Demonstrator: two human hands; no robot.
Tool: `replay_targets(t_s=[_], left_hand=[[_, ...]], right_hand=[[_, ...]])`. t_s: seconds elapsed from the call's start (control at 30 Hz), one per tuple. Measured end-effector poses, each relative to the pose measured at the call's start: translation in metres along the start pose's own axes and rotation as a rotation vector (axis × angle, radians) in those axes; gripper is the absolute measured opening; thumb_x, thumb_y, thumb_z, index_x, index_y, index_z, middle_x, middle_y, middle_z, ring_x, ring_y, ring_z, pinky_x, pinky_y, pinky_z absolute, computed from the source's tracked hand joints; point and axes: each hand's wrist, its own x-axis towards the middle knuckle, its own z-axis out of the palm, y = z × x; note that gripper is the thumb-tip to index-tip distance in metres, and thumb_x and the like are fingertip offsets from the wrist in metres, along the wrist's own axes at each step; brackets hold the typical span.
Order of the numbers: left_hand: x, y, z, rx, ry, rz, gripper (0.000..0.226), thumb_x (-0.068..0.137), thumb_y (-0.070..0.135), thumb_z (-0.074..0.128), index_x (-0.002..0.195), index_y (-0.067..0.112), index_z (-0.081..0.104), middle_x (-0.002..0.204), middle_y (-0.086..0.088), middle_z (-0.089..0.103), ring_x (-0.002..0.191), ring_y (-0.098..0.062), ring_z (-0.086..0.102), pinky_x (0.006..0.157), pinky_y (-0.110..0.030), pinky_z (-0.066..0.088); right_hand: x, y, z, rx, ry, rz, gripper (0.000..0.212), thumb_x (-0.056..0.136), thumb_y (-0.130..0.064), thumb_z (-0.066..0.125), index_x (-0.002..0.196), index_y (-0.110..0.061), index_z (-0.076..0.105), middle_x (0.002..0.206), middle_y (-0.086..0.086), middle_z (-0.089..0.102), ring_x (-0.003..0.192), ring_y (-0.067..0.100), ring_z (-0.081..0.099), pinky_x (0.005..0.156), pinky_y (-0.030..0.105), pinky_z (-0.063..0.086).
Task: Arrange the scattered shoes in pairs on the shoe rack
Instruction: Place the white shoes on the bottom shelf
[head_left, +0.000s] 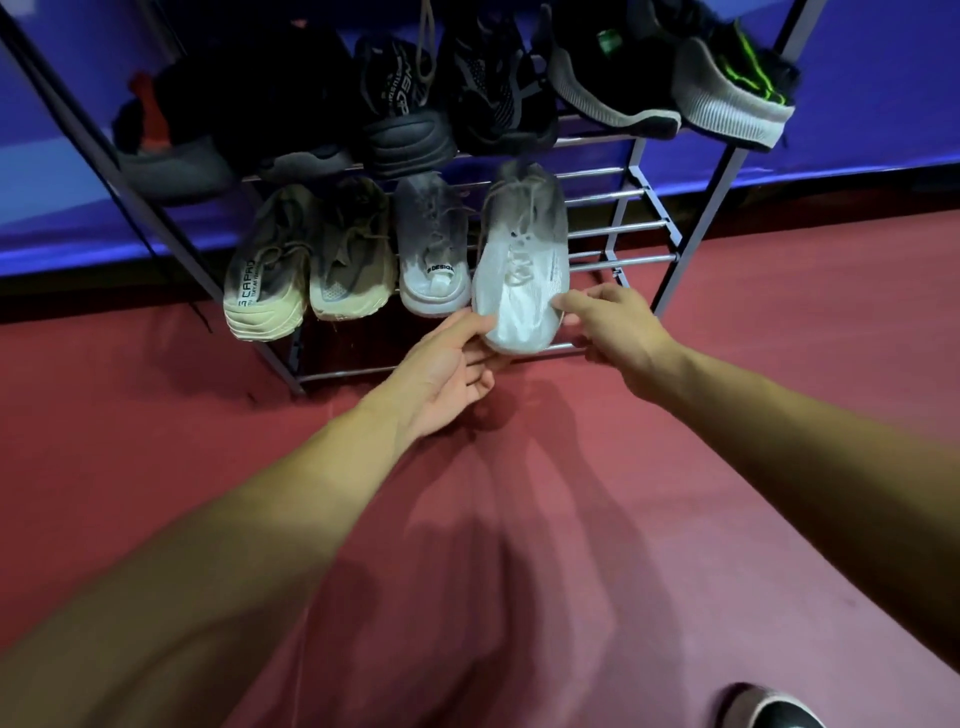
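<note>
A metal shoe rack (644, 228) stands on the red floor. On its lower shelf a white sneaker (522, 270) lies with its near end over the front bar. My left hand (452, 374) grips that end from the left and below. My right hand (608, 327) pinches it from the right. Its white mate (431, 249) lies just left of it. Two beige sneakers (306, 265) fill the left of the same shelf. The upper shelf carries several dark shoes (405, 104) and a black pair with green stripes (727, 88).
The right part of the lower shelf shows bare bars (623, 208). A blue wall (857, 130) rises behind the rack. A dark shoe with a white sole (769, 709) lies on the floor at the bottom right.
</note>
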Motion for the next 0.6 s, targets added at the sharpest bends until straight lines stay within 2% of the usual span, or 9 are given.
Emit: replay_targets(t_s=[0.03, 0.1, 0.17, 0.27, 0.4, 0.5, 0.6], left_hand=[[0.002, 0.001, 0.005, -0.019, 0.015, 0.005, 0.022, 0.092, 0.024, 0.065, 0.113, 0.025, 0.066, 0.095, -0.004, 0.073, 0.078, -0.013, 0.069, 0.06, -0.023, 0.038], [0.006, 0.002, 0.014, -0.045, 0.049, 0.012, 0.03, 0.092, 0.026, 0.066, 0.122, 0.021, 0.063, 0.093, -0.003, 0.075, 0.079, -0.012, 0.07, 0.061, -0.023, 0.037], [0.011, 0.001, 0.024, -0.055, 0.111, 0.002, 0.026, 0.092, 0.028, 0.067, 0.117, 0.022, 0.065, 0.088, 0.001, 0.076, 0.075, -0.009, 0.07, 0.061, -0.022, 0.034], [0.02, 0.001, 0.036, -0.083, 0.236, -0.027, 0.014, 0.088, 0.032, 0.072, 0.101, 0.027, 0.069, 0.084, 0.007, 0.07, 0.075, -0.008, 0.062, 0.059, -0.021, 0.032], [0.031, 0.008, 0.043, -0.15, 0.311, -0.068, 0.022, 0.086, 0.034, 0.072, 0.106, 0.028, 0.068, 0.084, 0.008, 0.064, 0.067, -0.006, 0.056, 0.059, -0.02, 0.035], [0.039, 0.009, 0.042, -0.157, 0.332, -0.068, 0.029, 0.085, 0.033, 0.073, 0.112, 0.025, 0.068, 0.094, 0.006, 0.064, 0.066, -0.005, 0.056, 0.059, -0.02, 0.037], [0.045, 0.006, 0.043, -0.126, 0.303, -0.057, 0.02, 0.084, 0.029, 0.075, 0.102, 0.022, 0.067, 0.087, 0.005, 0.065, 0.065, -0.004, 0.056, 0.057, -0.018, 0.036]], right_hand=[[-0.001, 0.0, -0.001, 0.049, -0.057, 0.073, 0.018, 0.084, -0.035, 0.07, 0.081, -0.019, 0.062, 0.075, 0.0, 0.06, 0.063, 0.015, 0.048, 0.055, 0.027, 0.037], [-0.002, 0.004, -0.002, 0.133, -0.17, 0.164, 0.019, 0.086, -0.035, 0.07, 0.093, -0.017, 0.07, 0.079, -0.001, 0.064, 0.058, 0.01, 0.048, 0.053, 0.023, 0.035], [0.0, 0.007, 0.0, 0.215, -0.213, 0.165, 0.021, 0.088, -0.028, 0.07, 0.105, -0.016, 0.07, 0.078, -0.002, 0.063, 0.059, 0.008, 0.049, 0.055, 0.021, 0.034], [0.01, 0.004, 0.004, 0.36, -0.177, 0.148, 0.005, 0.092, -0.02, 0.067, 0.093, -0.02, 0.062, 0.065, -0.006, 0.051, 0.057, 0.006, 0.044, 0.055, 0.02, 0.033], [0.023, -0.001, 0.016, 0.463, -0.139, 0.15, 0.012, 0.094, -0.013, 0.065, 0.087, -0.021, 0.058, 0.055, -0.008, 0.045, 0.052, 0.005, 0.042, 0.051, 0.018, 0.032], [0.031, 0.002, 0.023, 0.527, -0.129, 0.176, 0.009, 0.095, -0.012, 0.064, 0.092, -0.019, 0.06, 0.061, -0.005, 0.049, 0.051, 0.004, 0.048, 0.047, 0.017, 0.035], [0.038, 0.008, 0.028, 0.577, -0.119, 0.186, 0.008, 0.096, -0.012, 0.063, 0.099, -0.019, 0.061, 0.069, -0.004, 0.058, 0.052, 0.003, 0.053, 0.049, 0.017, 0.037]])
